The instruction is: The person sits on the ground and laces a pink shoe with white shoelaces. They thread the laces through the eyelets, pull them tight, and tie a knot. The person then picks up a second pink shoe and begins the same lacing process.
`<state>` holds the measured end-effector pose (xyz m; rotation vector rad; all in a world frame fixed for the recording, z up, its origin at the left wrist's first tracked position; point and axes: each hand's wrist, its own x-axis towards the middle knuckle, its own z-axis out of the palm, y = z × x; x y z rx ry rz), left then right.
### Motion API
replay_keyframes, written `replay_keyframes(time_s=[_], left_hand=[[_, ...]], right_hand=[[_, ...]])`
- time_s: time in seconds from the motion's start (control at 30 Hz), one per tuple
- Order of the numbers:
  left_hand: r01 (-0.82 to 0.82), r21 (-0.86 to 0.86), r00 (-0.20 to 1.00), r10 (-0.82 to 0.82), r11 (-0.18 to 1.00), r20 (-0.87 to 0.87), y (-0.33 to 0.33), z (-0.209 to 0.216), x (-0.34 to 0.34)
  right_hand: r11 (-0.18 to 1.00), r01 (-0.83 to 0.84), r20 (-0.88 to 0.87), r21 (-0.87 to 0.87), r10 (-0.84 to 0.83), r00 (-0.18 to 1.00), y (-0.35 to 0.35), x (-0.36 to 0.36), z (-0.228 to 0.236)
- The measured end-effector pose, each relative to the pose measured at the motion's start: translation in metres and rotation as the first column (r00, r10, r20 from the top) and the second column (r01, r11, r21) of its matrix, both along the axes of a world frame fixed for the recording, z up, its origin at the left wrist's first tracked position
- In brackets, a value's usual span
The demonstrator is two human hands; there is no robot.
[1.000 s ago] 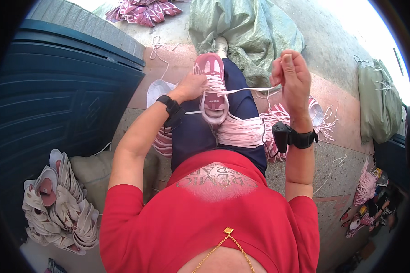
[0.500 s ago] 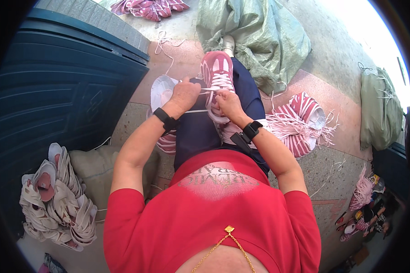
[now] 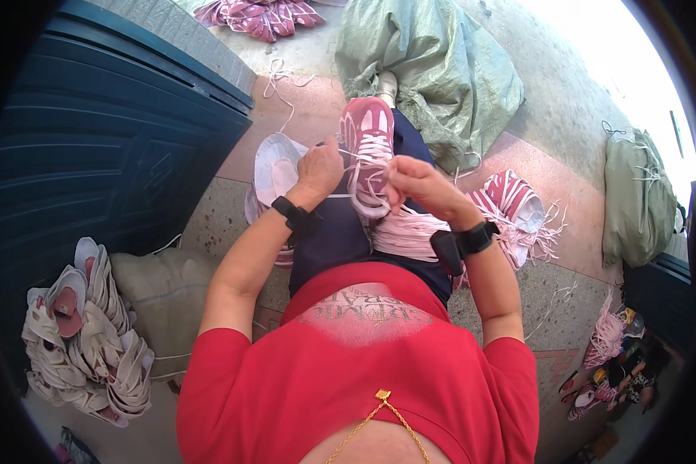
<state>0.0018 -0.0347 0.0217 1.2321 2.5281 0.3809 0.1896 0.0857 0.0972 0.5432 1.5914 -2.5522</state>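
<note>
A pink and white sneaker upper (image 3: 370, 127) lies over my thighs, toe pointing away, with white lace crossing its front. On its left side, my left hand (image 3: 320, 167) is closed on a stretch of the white shoelace (image 3: 348, 151). My right hand (image 3: 424, 185) is at the shoe's right edge near the collar, thumb and fingers pinched together; what lies between them is too small to make out. A bundle of pale pink laces (image 3: 407, 234) rests on my lap under the right wrist. Beside my left hand stands a white-lined shoe upper (image 3: 274, 164).
Striped pink uppers with loose laces (image 3: 518, 209) lie to the right. Ahead is a big green woven sack (image 3: 433, 69); another sack (image 3: 636, 201) stands far right. At left are a dark blue door (image 3: 108, 139), a stack of white uppers (image 3: 89, 340) and a stuffed sack (image 3: 162, 298).
My right hand has moved right and turned, away from the lace in front of my left hand. The lace between the hands is no longer stretched straight across.
</note>
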Motion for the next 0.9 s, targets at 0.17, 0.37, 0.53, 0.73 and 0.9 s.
replay_keyframes(time_s=[0.17,0.37,0.53,0.73,0.9], left_hand=[[0.135,-0.032,0.976,-0.127,0.99,0.179,0.009,0.001,0.002],[0.225,0.071,0.95,-0.235,0.972,0.204,0.019,0.013,-0.026],[0.312,0.24,0.607,-0.387,0.919,0.694,0.043,0.018,-0.022],[0.488,0.345,0.2,-0.488,0.802,0.85,0.063,0.046,-0.004],[0.191,0.278,0.207,-0.315,0.942,0.926,0.059,0.054,-0.015]], right_hand=[[0.975,0.155,-0.486,-0.16,-0.215,0.847,0.027,0.024,0.104],[0.969,0.095,-0.585,-0.228,-0.215,0.782,0.011,0.009,0.127],[0.879,0.241,-0.328,-0.412,-0.389,0.861,0.01,-0.012,0.154],[0.944,0.22,-0.396,-0.244,-0.305,0.866,0.021,-0.008,0.143],[0.849,0.43,-0.336,0.307,-0.326,0.884,0.057,0.002,0.11]])
